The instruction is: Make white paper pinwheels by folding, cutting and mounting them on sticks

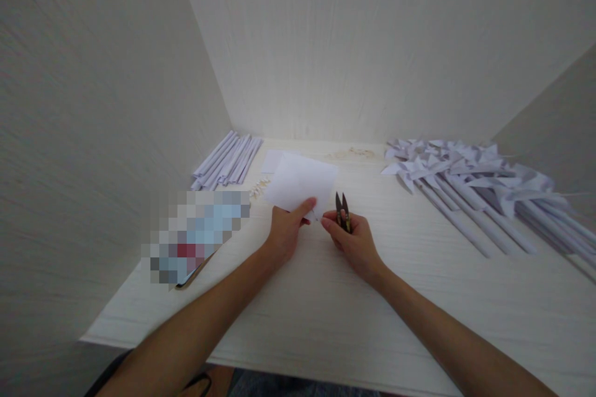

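Hands numbered two: the left hand [285, 231] pinched one white paper sheet [300, 185] at its near edge, and the right hand [354, 240] closed its grip on one pair of snips [343, 211]. Bare worktop [326, 304] lay open toward the near edge.
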